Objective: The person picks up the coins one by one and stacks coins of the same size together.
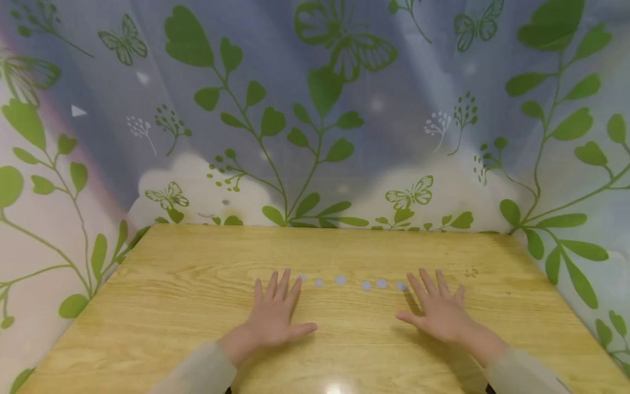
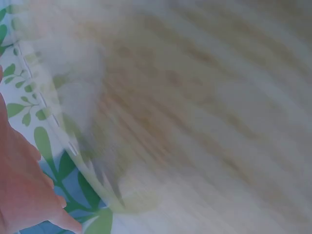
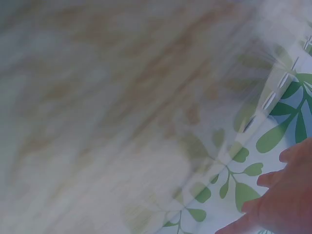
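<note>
Several small pale, roundish flat discs [image 1: 340,280] lie in a loose row across the wooden table [image 1: 197,257] in the head view. At the row's left end is my left hand [image 1: 276,317], palm down with fingers spread, its index fingertip beside the leftmost disc [image 1: 303,278]. My right hand [image 1: 441,313] is spread likewise at the other end, index finger near the rightmost disc [image 1: 402,286]. Neither hand holds anything. Shadows fall under both; whether they touch the tabletop I cannot tell. The wrist views show part of the left hand [image 2: 27,190] and of the right hand [image 3: 285,195], but no discs.
A curtain-like cloth [image 1: 344,137] with green leaves and butterflies rises behind the table's far edge and along both sides. A small dark mark [image 1: 471,272] shows on the tabletop at the right. Light glares off the near edge.
</note>
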A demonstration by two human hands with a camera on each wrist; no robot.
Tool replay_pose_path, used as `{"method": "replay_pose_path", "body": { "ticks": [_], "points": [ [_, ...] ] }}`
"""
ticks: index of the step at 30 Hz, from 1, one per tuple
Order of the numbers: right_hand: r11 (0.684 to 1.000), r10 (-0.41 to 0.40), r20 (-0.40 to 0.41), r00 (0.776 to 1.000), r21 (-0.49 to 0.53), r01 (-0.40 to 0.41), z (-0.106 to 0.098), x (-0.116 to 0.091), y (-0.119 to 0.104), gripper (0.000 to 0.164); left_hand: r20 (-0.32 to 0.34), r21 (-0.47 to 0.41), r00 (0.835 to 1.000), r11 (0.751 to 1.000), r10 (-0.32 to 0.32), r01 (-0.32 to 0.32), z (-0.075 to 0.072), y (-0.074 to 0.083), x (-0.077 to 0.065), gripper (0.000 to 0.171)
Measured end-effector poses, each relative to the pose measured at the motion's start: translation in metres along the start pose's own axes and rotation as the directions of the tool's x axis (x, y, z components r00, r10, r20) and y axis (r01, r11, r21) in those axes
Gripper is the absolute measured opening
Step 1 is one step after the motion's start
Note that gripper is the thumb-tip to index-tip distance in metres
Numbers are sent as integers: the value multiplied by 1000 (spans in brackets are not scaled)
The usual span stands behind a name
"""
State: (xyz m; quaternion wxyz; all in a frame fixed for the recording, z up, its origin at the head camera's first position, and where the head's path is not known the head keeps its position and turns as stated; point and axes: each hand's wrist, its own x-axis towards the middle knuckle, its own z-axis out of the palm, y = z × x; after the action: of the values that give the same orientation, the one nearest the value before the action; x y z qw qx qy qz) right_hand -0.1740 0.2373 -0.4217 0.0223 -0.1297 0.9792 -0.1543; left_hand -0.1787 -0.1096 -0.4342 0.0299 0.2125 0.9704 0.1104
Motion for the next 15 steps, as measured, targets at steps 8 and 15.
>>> {"method": "replay_pose_path", "body": {
  "ticks": [8,15],
  "points": [
    [998,-56,-24,998,16,56,2,23,-18,90,1,-65,1000,998,-5,5,-5,11,27,93],
    [995,-102,-79,992,-29,100,12,49,-42,73,-10,-91,1000,996,-20,19,-1,24,55,87]
  ]
}}
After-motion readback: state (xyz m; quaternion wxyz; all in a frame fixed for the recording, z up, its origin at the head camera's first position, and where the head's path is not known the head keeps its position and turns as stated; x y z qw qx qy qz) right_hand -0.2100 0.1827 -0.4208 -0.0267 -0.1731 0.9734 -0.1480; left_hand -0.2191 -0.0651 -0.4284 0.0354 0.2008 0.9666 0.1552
